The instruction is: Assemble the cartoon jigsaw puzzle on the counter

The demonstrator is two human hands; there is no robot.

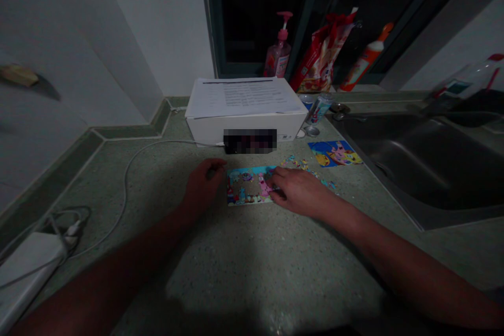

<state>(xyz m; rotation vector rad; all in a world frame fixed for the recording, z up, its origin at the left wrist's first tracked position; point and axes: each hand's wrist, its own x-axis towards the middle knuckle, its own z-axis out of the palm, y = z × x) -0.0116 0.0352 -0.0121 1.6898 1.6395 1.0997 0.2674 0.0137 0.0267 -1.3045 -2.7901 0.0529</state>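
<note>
A partly filled cartoon jigsaw puzzle (243,198) lies flat on the counter, with bare gaps inside its blue border. My right hand (297,190) covers its right end. The fingers are bent and closed on a puzzle piece at the pink figure (263,184); the piece is mostly hidden. At the puzzle's left edge rests my left hand (205,182), holding nothing that shows, its index finger and thumb apart. Loose puzzle pieces (305,164) are scattered behind and beside my right hand. A blue picture card (334,153) with cartoon figures lies further right.
Behind the puzzle, a phone (250,142) leans on a white box (205,127) topped with printed paper (248,97). A cable (126,178) curves leftward to a white power strip (33,257). A can (319,108) stands near the metal sink (444,152). A pump bottle (277,58) stands by the window.
</note>
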